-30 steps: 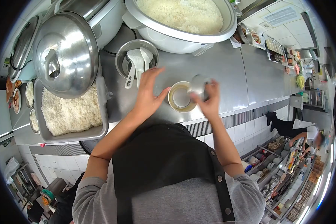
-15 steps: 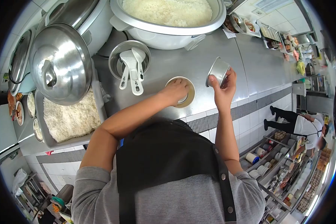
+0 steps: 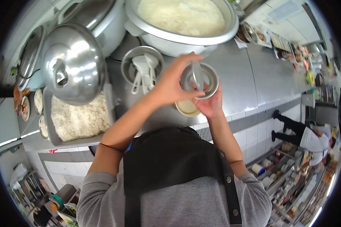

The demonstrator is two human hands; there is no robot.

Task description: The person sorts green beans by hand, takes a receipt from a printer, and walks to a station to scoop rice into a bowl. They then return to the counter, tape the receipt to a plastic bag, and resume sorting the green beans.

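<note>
My left hand (image 3: pixel 174 81) pinches a thin round disc (image 3: pixel 197 75) on edge, between thumb and fingers. The disc stands over the mouth of a small metal cup (image 3: pixel 212 90), which my right hand (image 3: pixel 212 104) holds from below and the right. Beneath both hands a pale round bowl (image 3: pixel 187 108) rests on the steel counter, partly covered. White scoops (image 3: pixel 144 70) lean in a metal pot (image 3: pixel 129 56) to the left of my hands.
A large cooker of white rice (image 3: pixel 182 36) stands behind. At the left are a rice tray (image 3: pixel 79 117) and a domed metal lid (image 3: pixel 74 62). Food containers (image 3: pixel 280 43) line the back right. A person in white (image 3: pixel 314 140) stands far right.
My left hand has come up out of the bowl with the disc. My right hand has brought the metal cup left, over the bowl, and its mouth now faces up. The view has shifted slightly.
</note>
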